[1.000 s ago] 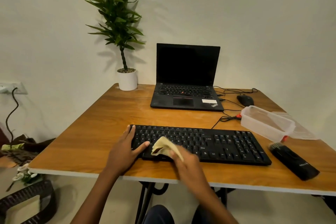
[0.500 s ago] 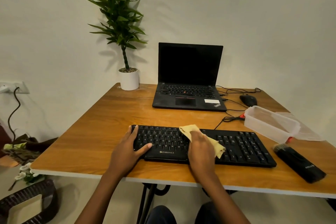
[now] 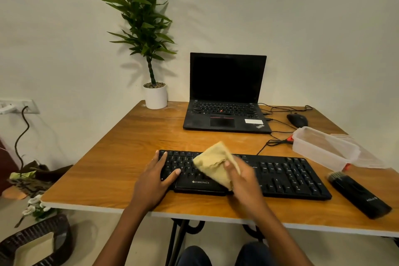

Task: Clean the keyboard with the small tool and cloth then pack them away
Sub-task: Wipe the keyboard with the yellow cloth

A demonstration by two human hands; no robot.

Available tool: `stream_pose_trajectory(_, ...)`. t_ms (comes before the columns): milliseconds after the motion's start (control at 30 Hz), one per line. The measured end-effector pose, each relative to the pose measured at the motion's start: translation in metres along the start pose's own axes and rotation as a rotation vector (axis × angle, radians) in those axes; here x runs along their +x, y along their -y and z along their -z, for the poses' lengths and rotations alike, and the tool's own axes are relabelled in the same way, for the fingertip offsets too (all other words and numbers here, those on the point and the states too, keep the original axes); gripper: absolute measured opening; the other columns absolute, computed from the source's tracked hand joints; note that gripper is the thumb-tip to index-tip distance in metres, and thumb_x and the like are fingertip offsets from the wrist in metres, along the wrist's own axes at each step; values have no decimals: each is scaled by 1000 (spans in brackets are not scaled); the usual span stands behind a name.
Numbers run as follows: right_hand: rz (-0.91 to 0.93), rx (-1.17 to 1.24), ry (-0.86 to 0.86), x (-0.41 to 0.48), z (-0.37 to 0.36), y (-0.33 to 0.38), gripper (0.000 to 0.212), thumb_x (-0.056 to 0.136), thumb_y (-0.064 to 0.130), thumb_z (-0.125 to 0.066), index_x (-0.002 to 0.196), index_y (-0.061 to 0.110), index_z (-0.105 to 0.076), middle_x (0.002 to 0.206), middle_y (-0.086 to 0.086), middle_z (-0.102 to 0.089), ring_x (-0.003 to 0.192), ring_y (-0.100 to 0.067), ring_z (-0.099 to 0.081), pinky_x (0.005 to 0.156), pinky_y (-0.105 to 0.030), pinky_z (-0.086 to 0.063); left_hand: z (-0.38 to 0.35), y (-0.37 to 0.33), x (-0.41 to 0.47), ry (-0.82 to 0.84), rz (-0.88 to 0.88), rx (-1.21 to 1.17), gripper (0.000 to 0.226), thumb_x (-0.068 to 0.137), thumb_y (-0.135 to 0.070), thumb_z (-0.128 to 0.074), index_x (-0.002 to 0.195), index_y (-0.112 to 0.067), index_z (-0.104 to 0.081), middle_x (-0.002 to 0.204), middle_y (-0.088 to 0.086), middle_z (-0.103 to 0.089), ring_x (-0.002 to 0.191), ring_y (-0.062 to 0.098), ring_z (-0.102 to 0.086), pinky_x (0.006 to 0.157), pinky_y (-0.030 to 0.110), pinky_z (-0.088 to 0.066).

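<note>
A black keyboard (image 3: pixel 285 176) lies across the front of the wooden table (image 3: pixel 121 157). My left hand (image 3: pixel 154 181) rests flat on the keyboard's left end, fingers spread over the keys. My right hand (image 3: pixel 244 181) grips a folded yellow cloth (image 3: pixel 213 163) over the middle keys, blurred by motion. The small tool, a black brush (image 3: pixel 358 194) with bristles at its far end, lies on the table right of the keyboard. A clear plastic box (image 3: pixel 323 149) stands open behind the brush, its lid (image 3: pixel 367 155) beside it.
An open black laptop (image 3: pixel 226 97) stands at the back, with a black mouse (image 3: pixel 297 120) and cables to its right. A potted plant (image 3: pixel 155 95) is at the back left corner. On the floor at left sit a woven basket (image 3: pixel 34 242) and clutter.
My right hand swept the cloth from the keyboard's left part to the middle, then back a little leftward and up. My left hand stayed on the keyboard's left end.
</note>
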State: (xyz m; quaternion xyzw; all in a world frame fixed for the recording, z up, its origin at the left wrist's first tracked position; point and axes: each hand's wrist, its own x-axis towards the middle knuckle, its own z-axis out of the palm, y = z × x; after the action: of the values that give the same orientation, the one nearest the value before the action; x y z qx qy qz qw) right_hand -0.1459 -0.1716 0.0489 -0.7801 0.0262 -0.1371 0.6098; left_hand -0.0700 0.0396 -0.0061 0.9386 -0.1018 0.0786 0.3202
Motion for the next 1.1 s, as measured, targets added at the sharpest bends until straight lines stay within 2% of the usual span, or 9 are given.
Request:
stream_pose_trajectory(100, -30, 41, -367, 29, 33, 3, 27, 98, 21, -40, 122, 17, -52, 86, 0, -57, 70, -15, -55, 54, -25, -46, 3, 5, -2, -12, 46, -125, 94, 70, -71, -44, 150, -27, -20, 159, -4, -11, 144, 25, -18, 115, 46, -24)
stream_pose_trajectory(200, 79, -285, -566, 61, 56, -8, 30, 98, 17, -42, 118, -1, -55, 79, -2, -52, 66, -13, -50, 52, -23, -40, 9, 14, -6, 40, 35, -143, 117, 58, -83, -57, 151, -28, -13, 158, -3, -14, 143, 20, -22, 113, 48, -28)
stream_pose_trajectory(333, 4, -603, -310, 76, 31, -30, 27, 97, 14, -42, 119, 3, -55, 80, -3, -55, 57, -7, -45, 45, -16, -31, 15, 20, -5, 169, 3, -87, 148, 29, -97, -50, 151, -31, 2, 159, -7, -5, 144, 17, -18, 114, 43, -28)
stream_pose_trajectory(500, 127, -800, -98, 58, -45, -31, 34, 99, 13, -35, 131, 11, -47, 87, 0, -57, 59, -7, -45, 45, -13, -29, 13, 18, -4, 157, -15, -96, 138, 47, -69, -76, 149, -30, 9, 159, -2, -11, 142, 17, -22, 113, 38, -31)
stream_pose_trajectory(633, 264, -760, 141, 22, -74, -7, 38, 99, 13, -36, 136, 17, -43, 123, -4, -57, 106, -15, -53, 82, -22, -44, 14, 16, -7, 135, -11, -134, 137, 50, -59, -79, 149, -28, 10, 157, -1, -19, 140, 17, -28, 108, 33, -34)
stream_pose_trajectory(700, 328, -712, 316, -1, -78, -2, 41, 98, 15, -39, 139, 22, -39, 139, -2, -47, 127, -17, -41, 101, -27, -34, 17, 13, -9, 134, -19, -154, 134, 48, -65, -72, 145, -32, 15, 157, 1, -19, 140, 18, -29, 107, 33, -36)
stream_pose_trajectory(833, 288, -484, 467, -27, -70, -5, 36, 99, 21, -40, 134, 27, -46, 126, -1, -58, 109, -12, -53, 88, -25, -40, 20, 10, -11, 171, -45, -161, 128, 50, -78, -65, 135, -37, 22, 158, 1, -13, 141, 19, -25, 109, 35, -34)
stream_pose_trajectory(1000, -47, 38, -14, 2, -24, 13, 25, 99, 21, -40, 121, 28, -49, 83, 6, -59, 67, -9, -54, 57, -23, -45, 34, 16, -12, 203, 33, -269, 142, 48, -65, -78, 147, -28, 18, 155, -6, -23, 133, 5, -30, 100, 16, -28)
stream_pose_trajectory(1100, 19, -71, -343, 40, 8, 9, 27, 99, 18, -39, 120, 11, -54, 85, -7, -59, 66, -16, -53, 53, -30, -44, 36, 21, -11, 157, 44, -275, 132, 63, -43, -83, 148, -25, 16, 152, -6, -29, 136, 9, -32, 103, 17, -27)
